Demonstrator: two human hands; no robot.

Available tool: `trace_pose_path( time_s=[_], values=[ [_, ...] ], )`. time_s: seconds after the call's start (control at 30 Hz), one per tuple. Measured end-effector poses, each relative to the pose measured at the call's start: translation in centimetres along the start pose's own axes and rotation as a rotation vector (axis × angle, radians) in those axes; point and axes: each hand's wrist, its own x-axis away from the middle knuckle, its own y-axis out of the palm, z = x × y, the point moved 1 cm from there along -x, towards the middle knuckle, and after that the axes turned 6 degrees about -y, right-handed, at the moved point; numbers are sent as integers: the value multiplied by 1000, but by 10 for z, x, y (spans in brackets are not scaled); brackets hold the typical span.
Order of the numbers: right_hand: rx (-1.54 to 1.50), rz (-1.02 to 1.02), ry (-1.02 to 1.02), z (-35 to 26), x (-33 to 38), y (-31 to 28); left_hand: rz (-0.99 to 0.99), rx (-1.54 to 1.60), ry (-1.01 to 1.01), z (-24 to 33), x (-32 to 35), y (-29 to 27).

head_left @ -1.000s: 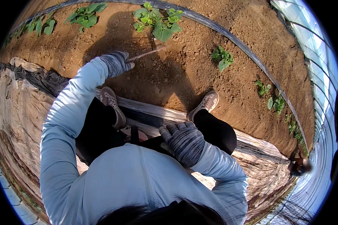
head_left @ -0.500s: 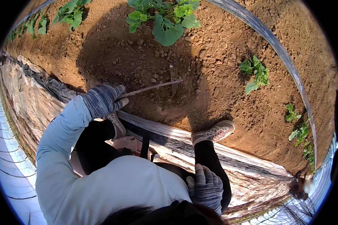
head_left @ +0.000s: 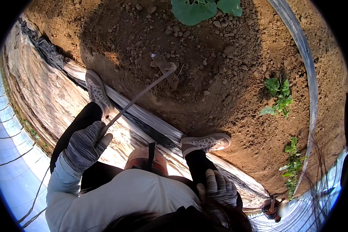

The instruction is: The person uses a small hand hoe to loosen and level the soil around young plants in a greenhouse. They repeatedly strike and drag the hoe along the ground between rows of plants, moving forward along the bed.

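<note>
My left hand [head_left: 86,147], in a grey knitted glove, is closed around the lower end of a hoe's thin wooden handle [head_left: 139,96]. The handle slants up and right over plastic sheeting to the hoe's blade [head_left: 164,66], which rests on the shaded brown soil. Soil partly hides the blade's edge. My right hand [head_left: 220,187], gloved the same way, lies with its fingers stretched over my right knee and holds nothing. Beyond the blade, a broad-leaved green plant [head_left: 195,11] grows at the top of the view.
Smaller plants [head_left: 278,98] grow to the right, inside a curved grey hoop [head_left: 307,69]. Plastic sheeting [head_left: 38,89] lines the bed beside my shoes [head_left: 207,143]. Between my legs is a reddish round object [head_left: 147,156] with a black strap. Another person [head_left: 272,208] is far off at lower right.
My left hand has drawn back toward my body, pulling the hoe with it. My left foot now shows farther out, and the view has shifted. My right hand stays on the knee.
</note>
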Motion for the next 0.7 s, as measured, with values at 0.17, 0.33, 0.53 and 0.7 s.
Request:
trace_pose_path(
  time_s=[0.17,0.33,0.53,0.7],
  values=[
    [25,-33,-21,-3,15,13,7,-44,12,-13,46,29],
    [58,170,-82,-29,62,27,138,-7,206,-22,89,53],
    [86,331,-210,-77,125,21,147,-79,327,-35,126,79],
    [-7,541,-505,-107,157,22,-16,85,263,-23,117,108]
  ],
)
